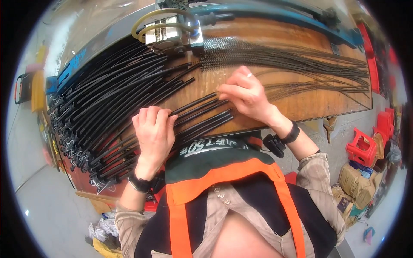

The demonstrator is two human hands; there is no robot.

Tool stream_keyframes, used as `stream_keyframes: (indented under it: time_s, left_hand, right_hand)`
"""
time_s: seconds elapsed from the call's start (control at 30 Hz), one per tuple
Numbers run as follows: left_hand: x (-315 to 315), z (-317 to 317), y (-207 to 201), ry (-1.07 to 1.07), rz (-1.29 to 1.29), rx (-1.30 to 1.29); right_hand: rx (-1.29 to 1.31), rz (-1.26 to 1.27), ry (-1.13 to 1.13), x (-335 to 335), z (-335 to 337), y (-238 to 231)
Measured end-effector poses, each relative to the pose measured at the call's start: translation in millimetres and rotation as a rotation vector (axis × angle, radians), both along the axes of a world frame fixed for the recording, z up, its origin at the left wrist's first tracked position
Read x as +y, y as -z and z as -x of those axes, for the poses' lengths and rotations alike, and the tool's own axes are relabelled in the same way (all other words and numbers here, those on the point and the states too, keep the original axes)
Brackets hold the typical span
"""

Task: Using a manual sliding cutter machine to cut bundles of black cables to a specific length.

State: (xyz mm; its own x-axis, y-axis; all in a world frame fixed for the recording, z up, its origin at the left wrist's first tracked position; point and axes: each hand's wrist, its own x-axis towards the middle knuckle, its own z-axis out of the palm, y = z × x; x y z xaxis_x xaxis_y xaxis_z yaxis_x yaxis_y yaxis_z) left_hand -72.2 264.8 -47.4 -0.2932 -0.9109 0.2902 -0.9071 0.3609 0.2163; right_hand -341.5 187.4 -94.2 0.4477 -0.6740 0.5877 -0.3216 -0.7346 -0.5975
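Observation:
My left hand (152, 133) is closed around a long black tube (195, 103), one of several lying side by side near the table's front edge. Thumb and fingertips of my right hand (247, 92) are pinched together right at that tube's right end. What lies between them is too small to make out. Thin dark coiled wires (309, 88), like long narrow springs, stretch rightward from beside this hand. A large pile of black tubes (112, 90) covers the left side, with white strings (81, 159) at their far-left ends.
A metal machine block (165, 36) with clear hoses stands at the table's back. Behind my right hand, a bundle of coiled wires (275, 56) lies on the wooden tabletop (275, 36). A blue rail (292, 21) runs along the back. Red stools (361, 148) and cardboard boxes (355, 182) occupy the floor at right.

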Motion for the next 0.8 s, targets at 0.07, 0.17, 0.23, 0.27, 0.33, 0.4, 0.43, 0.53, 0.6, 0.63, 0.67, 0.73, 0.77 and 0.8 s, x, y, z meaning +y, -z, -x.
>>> stream_keyframes:
  time_s: [0.07,0.17,0.23,0.27,0.33,0.4,0.43,0.53,0.6,0.63,0.67,0.73,0.77,0.8]
  left_hand:
    - [-1.5,3.3,0.6,0.04,-0.02,0.004]
    - [1.5,6.6,2.0,0.078,-0.054,0.017]
    - [3.8,8.8,3.4,0.117,-0.103,0.041]
    - [4.2,10.3,3.0,0.119,-0.101,0.041]
    - [4.5,14.6,1.6,0.141,-0.115,0.017]
    - [9.2,18.8,-1.0,0.148,-0.119,0.003]
    - [15.3,21.5,-3.1,0.132,-0.136,-0.018]
    - [24.6,25.3,-5.4,0.102,-0.166,-0.065]
    - [21.5,24.7,-5.7,0.178,-0.275,-0.07]
    - [20.1,24.1,-5.4,0.216,-0.333,-0.073]
    - [17.7,22.7,-5.3,0.215,-0.336,-0.073]
    - [10.9,16.8,-6.8,0.257,-0.461,-0.034]
    - [8.4,15.2,-7.7,0.275,-0.52,-0.015]
    - [6.6,15.5,-7.9,0.27,-0.517,-0.018]
  right_hand:
    - [0.025,0.012,-0.029,1.2,4.4,4.5]
    - [0.03,0.109,-0.078,0.5,11.7,3.1]
    - [0.033,0.16,-0.099,2.8,13.7,2.6]
    - [0.065,0.146,-0.103,5.0,13.5,3.3]
    - [0.131,0.118,-0.111,9.9,13.5,3.4]
    - [0.242,0.108,-0.088,11.1,22.4,-11.3]
    - [0.352,0.095,-0.067,11.0,28.7,-21.2]
    - [0.53,0.029,-0.053,18.0,43.8,-27.5]
    - [0.674,-0.083,-0.064,18.7,52.1,-31.1]
    - [0.674,-0.083,-0.064,17.7,52.7,-30.1]
    - [0.655,-0.081,-0.072,16.4,52.5,-26.8]
    - [0.616,-0.071,-0.089,14.6,50.8,-22.3]
    - [0.613,-0.067,-0.091,14.2,50.4,-22.6]
    - [0.624,-0.082,-0.124,13.8,50.2,-23.0]
